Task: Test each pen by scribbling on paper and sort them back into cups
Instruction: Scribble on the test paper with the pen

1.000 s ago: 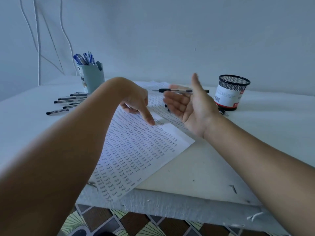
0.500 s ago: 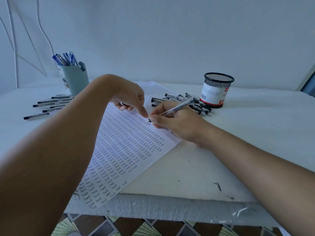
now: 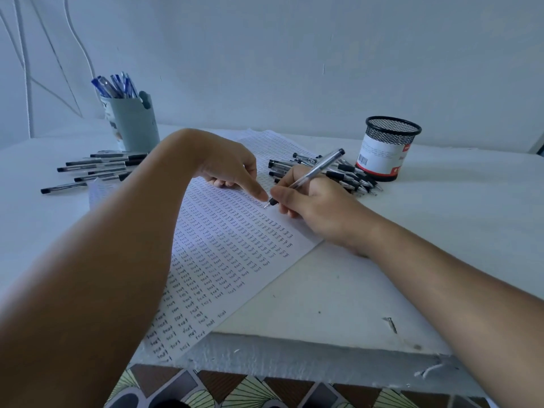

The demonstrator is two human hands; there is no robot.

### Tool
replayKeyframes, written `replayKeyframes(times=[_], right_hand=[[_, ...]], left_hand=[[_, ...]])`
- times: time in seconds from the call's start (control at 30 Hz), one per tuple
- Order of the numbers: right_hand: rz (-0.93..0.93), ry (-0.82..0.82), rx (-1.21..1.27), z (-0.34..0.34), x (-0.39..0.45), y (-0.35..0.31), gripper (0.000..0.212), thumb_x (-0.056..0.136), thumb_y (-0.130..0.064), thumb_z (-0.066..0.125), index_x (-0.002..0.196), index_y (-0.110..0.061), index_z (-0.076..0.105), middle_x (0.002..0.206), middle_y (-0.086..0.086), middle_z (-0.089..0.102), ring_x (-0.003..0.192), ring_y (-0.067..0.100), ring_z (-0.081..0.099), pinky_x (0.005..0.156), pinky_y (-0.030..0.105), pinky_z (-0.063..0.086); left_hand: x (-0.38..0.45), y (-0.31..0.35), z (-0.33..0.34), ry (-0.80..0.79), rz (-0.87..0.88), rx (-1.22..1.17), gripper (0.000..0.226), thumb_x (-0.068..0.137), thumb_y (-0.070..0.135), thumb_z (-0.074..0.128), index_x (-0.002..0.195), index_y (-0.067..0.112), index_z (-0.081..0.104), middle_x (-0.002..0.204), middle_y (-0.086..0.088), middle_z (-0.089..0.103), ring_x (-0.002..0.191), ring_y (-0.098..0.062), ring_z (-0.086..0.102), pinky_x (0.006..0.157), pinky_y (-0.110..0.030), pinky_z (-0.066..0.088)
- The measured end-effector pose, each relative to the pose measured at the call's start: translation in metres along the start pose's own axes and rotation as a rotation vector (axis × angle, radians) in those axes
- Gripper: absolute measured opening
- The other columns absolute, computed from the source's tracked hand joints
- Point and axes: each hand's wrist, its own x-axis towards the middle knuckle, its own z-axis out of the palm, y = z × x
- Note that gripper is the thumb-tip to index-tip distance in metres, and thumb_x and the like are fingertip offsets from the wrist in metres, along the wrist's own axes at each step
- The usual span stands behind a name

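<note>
A: What lies around the paper [image 3: 223,254]?

B: A white table [image 3: 441,231]. Black-capped pens lie in a row on the left [image 3: 97,169], and a heap of similar pens [image 3: 350,175] sits right of the sheet, partly hidden behind the right hand [image 3: 312,201].

A: And the cups?

B: A pale blue cup [image 3: 134,122] at the back left holds blue pens [image 3: 116,86]. A black mesh cup [image 3: 388,147], back right, stands just beyond the heap; its inside is not visible.

A: The hands?

B: The right hand's fingers are pinched around a clear pen [image 3: 309,175], tip on the paper. The left hand [image 3: 232,169] presses the sheet with its forefinger extended, other fingers curled, holding nothing.
</note>
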Motion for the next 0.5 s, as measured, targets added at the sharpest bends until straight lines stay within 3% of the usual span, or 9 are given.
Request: replayKeyframes(times=[0.1, 0.23, 0.5], right_hand=[[0.019, 0.029, 0.006, -0.0007, -0.0006, 0.0017, 0.017, 0.104, -0.036, 0.061, 0.093, -0.023, 0.061, 0.077, -0.010, 0.068, 0.075, 0.011, 0.059, 0.079, 0.039, 0.050], [0.026, 0.031, -0.021, -0.0012, -0.0006, 0.0034, 0.017, 0.104, -0.038, 0.062, 0.094, -0.025, 0.062, 0.077, -0.011, 0.069, 0.075, 0.009, 0.060, 0.082, 0.039, 0.051], [0.013, 0.001, -0.008, 0.0005, 0.0005, 0.0036, 0.017, 0.103, -0.034, 0.063, 0.092, -0.022, 0.064, 0.075, -0.010, 0.069, 0.073, 0.013, 0.055, 0.077, 0.039, 0.045]], left_hand=[[0.0007, -0.0011, 0.0014, 0.017, 0.000, 0.013, 0.069, 0.053, 0.066, 0.082, 0.092, 0.014, 0.058, 0.069, -0.001, 0.055, 0.065, -0.018, 0.041, 0.061, -0.030, 0.037], [0.0035, -0.0057, 0.0028, 0.054, 0.006, 0.020, 0.068, 0.055, 0.066, 0.084, 0.093, 0.015, 0.060, 0.070, 0.000, 0.058, 0.070, -0.019, 0.044, 0.067, -0.035, 0.038], [0.0025, -0.0047, 0.0036, 0.043, 0.018, 0.040, 0.075, 0.055, 0.071, 0.080, 0.098, 0.012, 0.061, 0.077, -0.007, 0.056, 0.074, -0.021, 0.042, 0.066, -0.033, 0.038]])
